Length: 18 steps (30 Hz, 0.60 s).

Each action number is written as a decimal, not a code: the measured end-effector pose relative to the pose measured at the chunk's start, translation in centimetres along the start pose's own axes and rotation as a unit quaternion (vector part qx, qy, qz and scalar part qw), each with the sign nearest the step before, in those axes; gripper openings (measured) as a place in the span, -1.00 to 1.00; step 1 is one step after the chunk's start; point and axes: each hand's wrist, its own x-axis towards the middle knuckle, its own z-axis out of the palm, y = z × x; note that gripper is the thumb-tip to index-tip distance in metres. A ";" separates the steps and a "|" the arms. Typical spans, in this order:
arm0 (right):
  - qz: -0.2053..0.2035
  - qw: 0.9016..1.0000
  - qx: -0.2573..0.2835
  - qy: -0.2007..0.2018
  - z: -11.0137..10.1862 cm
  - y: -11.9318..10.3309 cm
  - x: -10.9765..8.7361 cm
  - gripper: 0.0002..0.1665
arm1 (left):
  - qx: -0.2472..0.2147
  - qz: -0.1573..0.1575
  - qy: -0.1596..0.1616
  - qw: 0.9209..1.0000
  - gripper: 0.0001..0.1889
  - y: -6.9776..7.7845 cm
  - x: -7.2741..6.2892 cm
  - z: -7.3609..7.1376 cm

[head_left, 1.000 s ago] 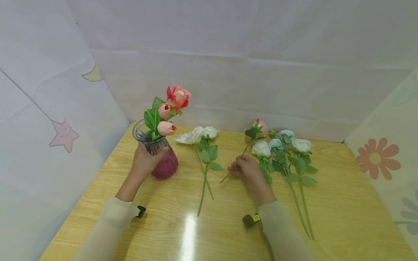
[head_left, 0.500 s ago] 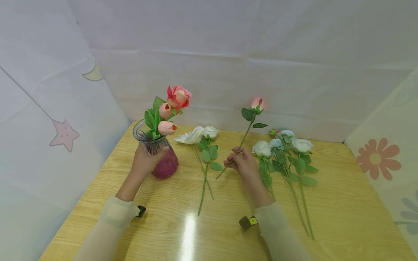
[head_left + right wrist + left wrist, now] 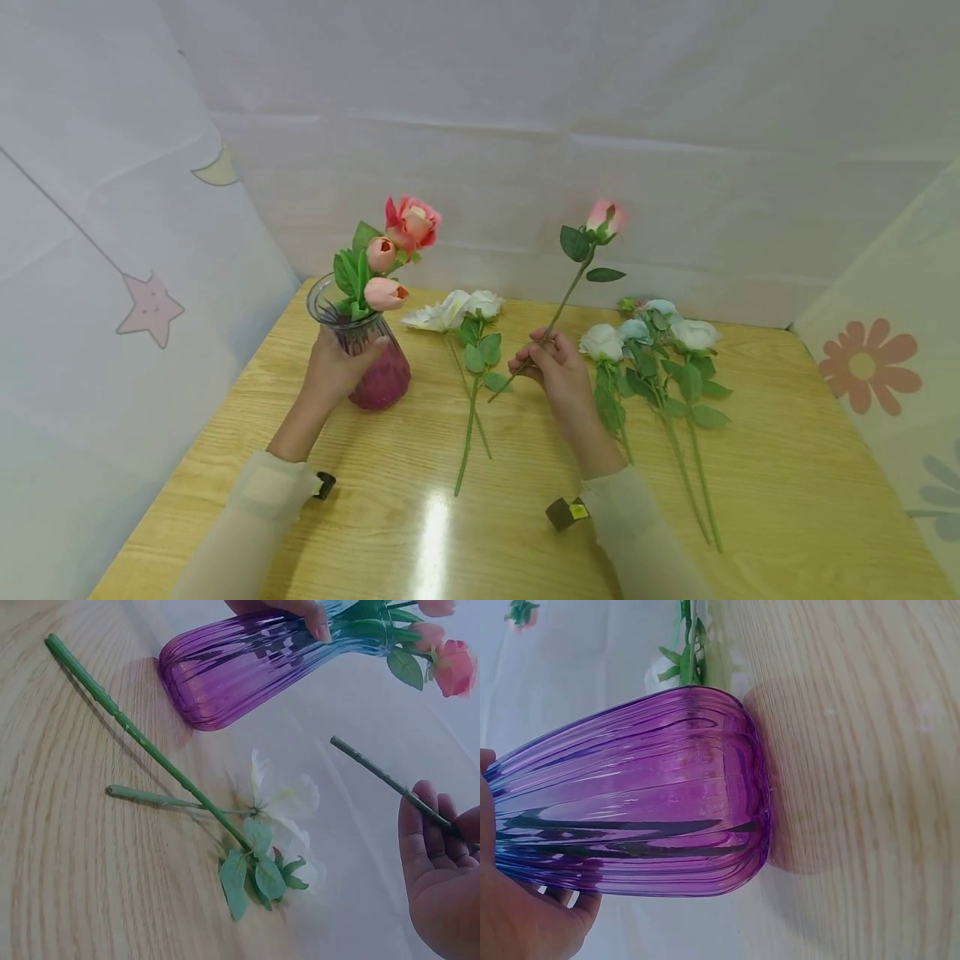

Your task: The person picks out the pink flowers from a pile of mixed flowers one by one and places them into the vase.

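My left hand [image 3: 335, 367] grips a ribbed glass vase [image 3: 381, 377] round its upper part. The vase is purple below and bluish near the neck, and stands on the table at the left. Two pink tulips [image 3: 385, 294] and a coral rose [image 3: 412, 223] lean out of its mouth; their stems show through the glass in the left wrist view. To the right, my right hand [image 3: 558, 371] pinches the stem of a pink rose [image 3: 606, 218] between thumb and fingers. Its bloom points up and away, while the cut stem end [image 3: 360, 756] juts toward the vase.
Two white flowers [image 3: 459, 308] lie with crossed stems on the wooden table [image 3: 375, 517] between the hands. Right of my right hand lies a bunch of white and pale blue roses [image 3: 652, 333]. A light fabric backdrop [image 3: 495, 150] closes off the back and sides.
My right hand has lifted the pink rose from near the tabletop, tilting its bloom upward and moving slightly left and away. My left hand stays on the vase.
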 end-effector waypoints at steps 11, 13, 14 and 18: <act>-0.107 0.993 0.031 -0.028 1.8 -0.8 -0.5 -0.89 | -0.021 0.018 0.010 1.000 -0.13 0.1 0.1 0.4; -0.125 0.991 0.040 -0.036 2.3 -1.0 -0.6 -0.89 | -0.025 0.026 0.012 0.999 -0.13 0.1 0.1 0.5; -0.132 0.990 0.041 -0.039 2.7 -1.1 -0.7 -0.89 | -0.026 0.028 0.013 0.999 -0.13 0.1 0.1 0.6; -0.154 0.986 0.042 -0.054 4.1 -1.6 -1.0 -0.88 | -0.018 0.023 0.024 0.999 -0.13 0.2 -0.1 0.7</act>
